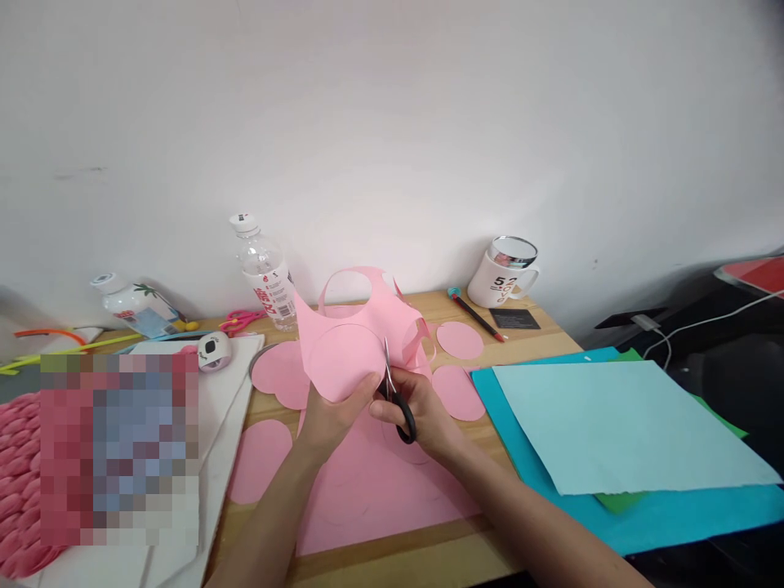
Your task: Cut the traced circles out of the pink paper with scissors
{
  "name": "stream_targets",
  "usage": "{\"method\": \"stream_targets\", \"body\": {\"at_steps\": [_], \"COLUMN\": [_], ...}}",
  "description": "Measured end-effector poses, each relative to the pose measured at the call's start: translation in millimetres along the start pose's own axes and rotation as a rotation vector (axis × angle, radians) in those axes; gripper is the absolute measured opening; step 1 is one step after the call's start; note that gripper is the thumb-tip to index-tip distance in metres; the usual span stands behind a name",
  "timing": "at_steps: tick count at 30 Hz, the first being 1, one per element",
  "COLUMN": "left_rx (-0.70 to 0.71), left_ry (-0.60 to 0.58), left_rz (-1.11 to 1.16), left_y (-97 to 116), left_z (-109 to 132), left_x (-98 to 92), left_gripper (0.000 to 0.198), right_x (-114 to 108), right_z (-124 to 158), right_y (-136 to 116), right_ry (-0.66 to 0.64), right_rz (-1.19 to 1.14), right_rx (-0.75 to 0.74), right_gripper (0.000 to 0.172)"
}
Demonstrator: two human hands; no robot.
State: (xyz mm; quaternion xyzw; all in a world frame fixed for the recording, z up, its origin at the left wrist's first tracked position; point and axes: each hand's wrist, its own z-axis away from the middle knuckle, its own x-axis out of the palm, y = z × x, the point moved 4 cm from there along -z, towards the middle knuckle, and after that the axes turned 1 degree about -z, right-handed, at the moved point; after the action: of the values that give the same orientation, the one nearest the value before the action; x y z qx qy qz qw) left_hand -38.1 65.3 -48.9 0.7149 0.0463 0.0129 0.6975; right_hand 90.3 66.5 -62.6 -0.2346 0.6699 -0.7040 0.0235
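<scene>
A sheet of pink paper (343,351) with round holes cut out of it is held up by my left hand (334,416), which pinches its lower edge. In my right hand (422,408) is a pair of scissors (404,418) with black handles, its blades at the right side of a circle outlined on the paper. Under both hands lies another pink sheet (349,514) with faint drawn circles. Cut pink circles (260,461) lie on either side, one group overlapping at the left and two more circles (459,340) at the right.
Along the wall stand a plastic bottle (263,278), a smaller bottle (135,306) and a white mug (505,273). Pink scissors (242,318) and a pencil (476,317) lie on the wooden table (551,331). Blue and green sheets (625,433) overhang at right; white boards (214,457) are at left.
</scene>
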Motion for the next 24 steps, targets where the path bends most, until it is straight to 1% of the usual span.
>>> {"method": "stream_targets", "body": {"at_steps": [7,12,18,20,24], "left_rx": [-0.029,0.004,0.027,0.028,0.035], "left_ry": [-0.020,-0.029,0.034,0.037,0.074], "left_rz": [0.041,0.045,0.107,0.128,0.090], "left_y": [5,5,-4,-8,-9], "left_z": [-2,-3,-5,-6,-6], "left_x": [0.1,0.3,-3.6,-4.6,-5.7], "left_gripper": [0.035,0.026,0.026,0.026,0.029], "right_x": [1,-1,-1,0,0], "right_z": [0,0,1,1,2], "right_y": [-1,2,3,4,5], "right_ry": [0.025,0.038,0.037,0.026,0.027], "right_rz": [0.037,0.069,0.071,0.069,0.062], "right_rx": [0.030,0.052,0.062,0.069,0.073], "right_gripper": [0.040,0.037,0.031,0.029,0.029]}}
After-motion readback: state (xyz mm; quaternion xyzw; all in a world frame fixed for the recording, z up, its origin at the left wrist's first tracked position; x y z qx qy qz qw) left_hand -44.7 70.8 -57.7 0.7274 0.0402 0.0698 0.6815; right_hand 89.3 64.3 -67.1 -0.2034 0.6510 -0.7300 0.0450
